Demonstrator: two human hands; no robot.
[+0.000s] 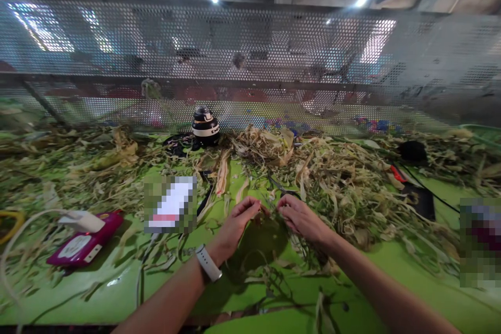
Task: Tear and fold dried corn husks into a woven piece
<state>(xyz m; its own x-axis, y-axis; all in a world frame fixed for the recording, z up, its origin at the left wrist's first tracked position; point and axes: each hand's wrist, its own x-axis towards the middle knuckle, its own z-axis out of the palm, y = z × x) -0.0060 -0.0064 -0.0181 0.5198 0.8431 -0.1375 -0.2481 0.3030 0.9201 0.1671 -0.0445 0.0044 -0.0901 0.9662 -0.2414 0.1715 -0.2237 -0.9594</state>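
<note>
Surrounding both hands (238,217) (300,219), dried leaves (340,182), charger (85,222)

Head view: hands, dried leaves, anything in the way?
Left hand and right hand curled, fingertips close; hold unclear. Dried leaves heaped beyond and to the right. Loose leaf strips litter the green table below.

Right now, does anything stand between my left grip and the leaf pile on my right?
Yes: your right grip is between your left grip and the leaf pile. The space between grips is too blurred to judge.
</note>
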